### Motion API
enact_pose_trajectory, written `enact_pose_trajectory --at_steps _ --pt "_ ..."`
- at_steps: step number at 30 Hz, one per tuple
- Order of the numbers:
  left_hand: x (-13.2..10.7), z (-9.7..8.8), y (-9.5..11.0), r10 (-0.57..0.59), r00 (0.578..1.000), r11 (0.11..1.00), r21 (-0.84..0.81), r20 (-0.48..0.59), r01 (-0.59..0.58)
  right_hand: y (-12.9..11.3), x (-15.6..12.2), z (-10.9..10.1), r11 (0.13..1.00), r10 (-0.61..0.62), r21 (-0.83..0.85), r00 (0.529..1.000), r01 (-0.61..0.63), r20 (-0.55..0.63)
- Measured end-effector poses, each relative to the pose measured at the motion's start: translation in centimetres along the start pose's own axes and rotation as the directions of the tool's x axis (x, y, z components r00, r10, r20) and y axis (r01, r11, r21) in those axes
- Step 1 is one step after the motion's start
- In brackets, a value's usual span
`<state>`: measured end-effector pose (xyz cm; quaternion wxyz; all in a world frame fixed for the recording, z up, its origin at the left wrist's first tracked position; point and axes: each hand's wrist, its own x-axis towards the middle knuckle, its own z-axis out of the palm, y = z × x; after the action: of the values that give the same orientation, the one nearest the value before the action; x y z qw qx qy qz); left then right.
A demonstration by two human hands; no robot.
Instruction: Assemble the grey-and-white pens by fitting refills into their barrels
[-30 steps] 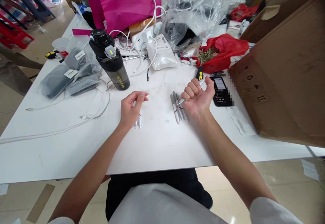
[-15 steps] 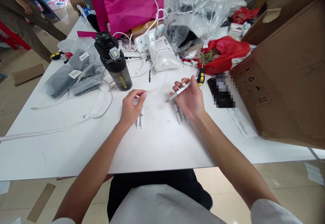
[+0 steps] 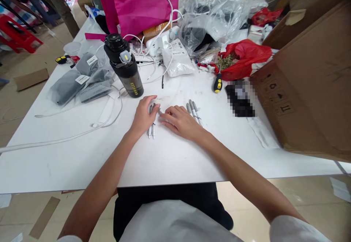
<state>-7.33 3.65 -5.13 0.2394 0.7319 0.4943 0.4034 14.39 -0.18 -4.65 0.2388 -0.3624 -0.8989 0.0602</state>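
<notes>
My left hand (image 3: 143,116) rests on the white table (image 3: 175,154), its fingers curled over the top end of two or three silver-grey pens (image 3: 151,130) that lie under it. My right hand (image 3: 181,122) lies low beside it, fingers pointing left and nearly touching the left fingertips. The tip of a grey pen (image 3: 158,108) shows between the two hands, pinched at my right fingertips. A second group of grey pens (image 3: 195,111) lies just right of my right hand.
A dark shaker bottle (image 3: 124,66) stands behind my left hand, with grey pouches (image 3: 74,82) and white cables (image 3: 82,134) to the left. A yellow-black screwdriver (image 3: 217,82), a red bag (image 3: 245,57), a pink bag (image 3: 137,4) and clear plastic sit behind. A cardboard box (image 3: 309,81) fills the right.
My right hand has come down and moved left with the pen, from raised over the right pen group to beside my left hand. My left hand has lowered onto its pens.
</notes>
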Motion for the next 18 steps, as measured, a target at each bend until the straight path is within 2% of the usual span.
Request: enact_pose_trajectory --at_steps 3,7,18 --pt "-0.05 0.10 0.02 0.034 0.998 0.999 0.014 0.052 -0.035 -0.45 -0.08 0.33 0.998 -0.040 -0.039 0.998 0.042 0.047" --pt "-0.05 0.21 0.00 0.042 0.994 0.998 0.043 0.097 -0.046 -0.55 -0.21 0.41 0.996 -0.090 0.003 0.993 0.090 0.070" --pt "-0.04 0.25 -0.19 0.093 0.989 0.994 0.041 0.117 -0.098 -0.62 -0.31 0.75 0.987 -0.146 0.081 0.987 0.140 0.070"
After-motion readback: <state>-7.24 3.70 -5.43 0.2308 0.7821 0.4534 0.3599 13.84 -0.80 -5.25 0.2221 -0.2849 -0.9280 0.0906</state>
